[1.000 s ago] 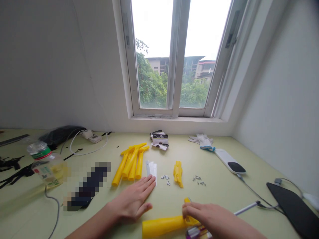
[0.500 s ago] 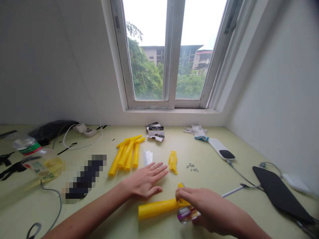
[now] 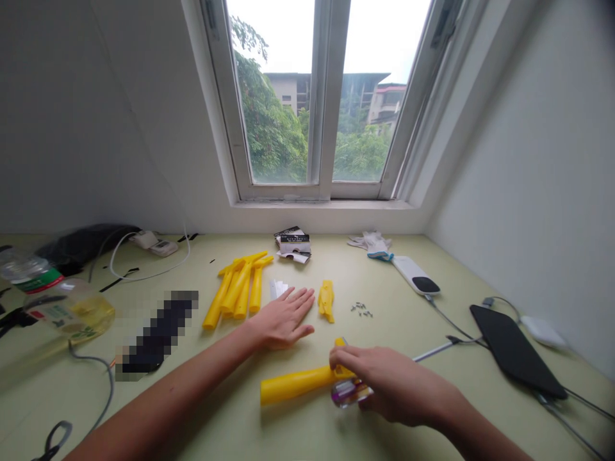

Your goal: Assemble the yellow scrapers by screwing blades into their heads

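Note:
My right hand (image 3: 398, 387) is closed around a screwdriver (image 3: 346, 392) with a clear and purple handle; its shaft points away to the right. The fingertips of that hand also touch the head end of a yellow plastic tool handle (image 3: 295, 386) lying on the table. My left hand (image 3: 283, 320) is open, palm down with fingers stretched out, and holds nothing that I can see. It partly covers some white flat strips (image 3: 277, 289). Just right of its fingertips lie small yellow plastic pieces (image 3: 326, 301). Several small screws (image 3: 361, 310) are scattered farther right.
Several yellow handles (image 3: 240, 288) lie in a pile at left. Small boxes (image 3: 294, 244) and gloves (image 3: 372, 243) are near the window. On the right are a white device (image 3: 416, 275) and a black flat device (image 3: 516, 352) with cables. A bottle (image 3: 62, 307) stands at far left.
My left hand has slid forward, covering more of the white strips. The right hand keeps its grip on the screwdriver at the yellow handle. The whole view has shifted slightly.

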`<action>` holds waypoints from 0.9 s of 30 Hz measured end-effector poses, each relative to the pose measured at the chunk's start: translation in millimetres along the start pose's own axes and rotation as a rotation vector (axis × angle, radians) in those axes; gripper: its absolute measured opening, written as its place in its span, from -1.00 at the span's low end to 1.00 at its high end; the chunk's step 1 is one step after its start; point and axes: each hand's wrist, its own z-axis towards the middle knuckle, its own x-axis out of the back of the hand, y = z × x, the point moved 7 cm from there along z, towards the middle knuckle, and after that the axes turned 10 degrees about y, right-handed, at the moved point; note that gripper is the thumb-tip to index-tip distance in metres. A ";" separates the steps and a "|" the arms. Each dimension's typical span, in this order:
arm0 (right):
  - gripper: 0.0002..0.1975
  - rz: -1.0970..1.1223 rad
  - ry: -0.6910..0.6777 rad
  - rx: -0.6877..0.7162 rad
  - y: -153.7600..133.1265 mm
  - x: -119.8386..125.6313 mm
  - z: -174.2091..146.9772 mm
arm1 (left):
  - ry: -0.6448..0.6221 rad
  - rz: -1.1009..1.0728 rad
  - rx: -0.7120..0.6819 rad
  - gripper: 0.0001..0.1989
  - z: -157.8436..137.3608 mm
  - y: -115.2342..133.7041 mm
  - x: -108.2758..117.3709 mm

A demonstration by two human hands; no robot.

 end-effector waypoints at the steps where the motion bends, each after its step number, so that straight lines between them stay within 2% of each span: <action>1: -0.45 -0.001 0.000 0.001 -0.4 0.6 0.1 | 0.009 0.006 0.002 -0.28 -0.2 -0.2 2.0; 4: -0.45 -0.005 0.012 0.005 -1.1 2.4 0.1 | 0.053 0.029 -0.025 -0.32 -2.2 5.4 12.6; 10: -0.47 -0.004 0.009 0.016 -0.4 1.0 0.1 | 0.214 0.142 -0.305 -0.57 12.4 38.7 29.8; 13: -0.46 0.003 0.005 0.012 -0.7 0.2 0.5 | 0.300 0.219 -0.406 -0.62 32.4 44.2 24.6; 17: -0.48 0.008 -0.001 0.001 -1.6 0.5 -0.1 | 0.260 0.253 -0.553 -0.70 54.8 44.1 3.4; 23: -0.49 -0.012 -0.013 0.004 -1.5 0.0 0.1 | 0.285 0.222 -0.583 -0.73 74.4 33.1 -7.9; 27: -0.47 -0.003 -0.014 -0.002 -0.6 0.0 0.9 | 0.317 0.206 -0.586 -0.73 80.6 35.2 2.4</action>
